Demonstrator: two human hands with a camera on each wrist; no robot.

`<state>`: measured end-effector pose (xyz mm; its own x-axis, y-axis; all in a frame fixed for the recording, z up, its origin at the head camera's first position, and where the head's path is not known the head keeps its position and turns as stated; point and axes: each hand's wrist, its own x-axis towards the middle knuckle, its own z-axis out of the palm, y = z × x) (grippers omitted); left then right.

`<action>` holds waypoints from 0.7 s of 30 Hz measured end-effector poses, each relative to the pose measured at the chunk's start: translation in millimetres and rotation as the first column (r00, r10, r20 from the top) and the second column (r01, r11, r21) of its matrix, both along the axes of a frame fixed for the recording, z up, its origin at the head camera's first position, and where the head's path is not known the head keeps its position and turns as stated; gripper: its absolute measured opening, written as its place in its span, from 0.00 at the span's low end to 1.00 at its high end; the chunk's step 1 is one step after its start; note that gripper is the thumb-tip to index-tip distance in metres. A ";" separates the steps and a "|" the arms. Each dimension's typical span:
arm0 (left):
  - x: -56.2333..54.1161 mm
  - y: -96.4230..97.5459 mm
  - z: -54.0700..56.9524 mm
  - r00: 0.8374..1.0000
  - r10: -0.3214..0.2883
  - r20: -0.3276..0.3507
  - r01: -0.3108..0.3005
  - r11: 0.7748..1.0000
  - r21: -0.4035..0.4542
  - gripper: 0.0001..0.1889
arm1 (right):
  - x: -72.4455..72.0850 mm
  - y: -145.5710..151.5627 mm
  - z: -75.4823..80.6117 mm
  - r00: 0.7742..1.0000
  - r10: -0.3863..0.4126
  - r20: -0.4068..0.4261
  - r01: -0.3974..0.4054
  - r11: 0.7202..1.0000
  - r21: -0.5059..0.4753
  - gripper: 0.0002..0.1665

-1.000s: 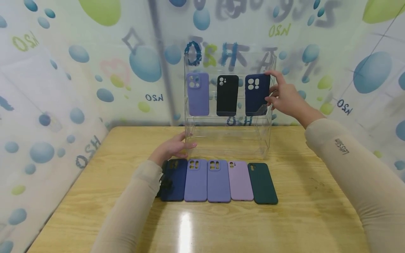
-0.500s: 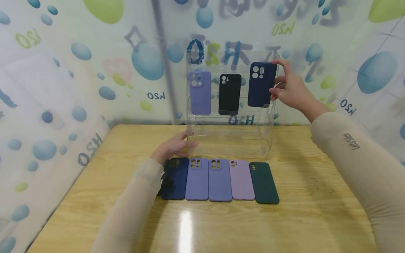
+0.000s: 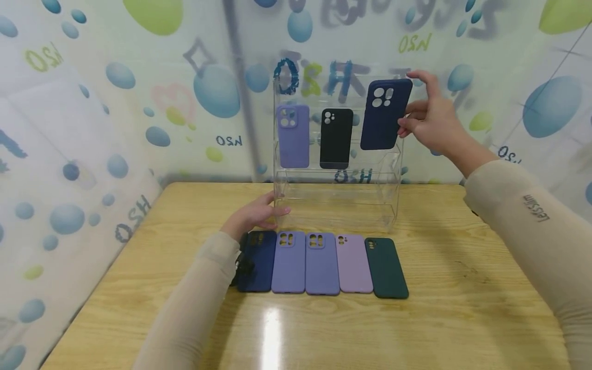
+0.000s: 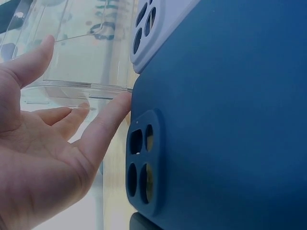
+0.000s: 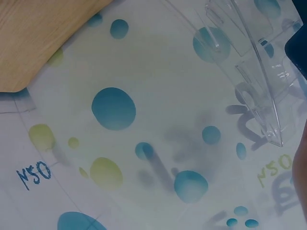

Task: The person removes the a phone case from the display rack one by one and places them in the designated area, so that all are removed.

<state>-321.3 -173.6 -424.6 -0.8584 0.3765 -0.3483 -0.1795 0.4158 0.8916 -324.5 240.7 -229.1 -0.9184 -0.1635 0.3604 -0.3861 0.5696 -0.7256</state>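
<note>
My right hand (image 3: 435, 115) pinches a navy phone case (image 3: 386, 114) by its right edge, thumb low and index finger at the top corner. The case is upright, tilted slightly, in front of the clear acrylic display stand (image 3: 339, 200). On the same tier stand a lavender case (image 3: 294, 136) and a black case (image 3: 336, 139). My left hand (image 3: 253, 215) rests at the stand's lower left side; in the left wrist view its fingers (image 4: 103, 127) are spread and fairly straight against the clear panel. The right wrist view shows only a sliver of the right hand (image 5: 301, 179).
In front of the stand lies a row of phone cases: a navy case (image 3: 259, 264), two lavender cases (image 3: 289, 270), a pink-purple case (image 3: 355, 264) and a dark green case (image 3: 387, 270). They lie on a wooden table (image 3: 444, 318) before a patterned backdrop (image 3: 185, 154).
The right hand has lifted the navy case up off its place on the stand's tier and tilted it slightly. The left hand stays at the stand's side.
</note>
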 end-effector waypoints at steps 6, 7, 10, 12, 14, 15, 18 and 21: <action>1.2 -0.4 -2.3 1.000 0.000 -0.006 0.000 1.000 -0.003 0.46 | 7.3 -1.7 -0.6 0.999 0.043 -0.013 -0.043 0.999 0.025 0.55; 1.6 -0.4 -2.4 1.000 0.000 -0.009 0.000 1.000 -0.005 0.46 | 9.0 -1.9 -1.6 0.999 0.054 -0.009 -0.053 0.998 0.032 0.55; 3.3 -0.4 -1.6 1.000 -0.003 -0.014 0.003 1.000 -0.009 0.47 | 15.2 -2.1 -5.6 0.997 0.079 0.007 -0.079 0.995 0.067 0.54; 4.1 -0.5 -0.5 1.000 0.000 -0.010 0.000 1.000 -0.008 0.47 | 20.2 -2.2 -8.8 0.995 0.101 0.008 -0.101 0.991 0.087 0.54; 4.8 -0.6 0.8 1.000 0.000 -0.009 0.000 1.000 -0.007 0.47 | 26.0 -1.6 -12.4 0.993 0.116 0.004 -0.116 0.988 0.105 0.53; 5.1 -0.6 1.5 1.000 -0.002 -0.010 0.002 1.000 -0.006 0.47 | 28.7 -1.2 -14.6 0.992 0.123 0.003 -0.122 0.986 0.110 0.53; 5.1 -0.2 2.8 1.000 -0.002 -0.013 0.002 1.000 -0.003 0.47 | 36.2 -0.1 -22.3 0.990 0.137 0.010 -0.137 0.985 0.104 0.53; 4.2 0.1 2.3 1.000 -0.004 -0.017 0.004 1.000 -0.001 0.47 | 42.3 0.2 -31.8 0.988 0.152 0.022 -0.154 0.984 0.089 0.53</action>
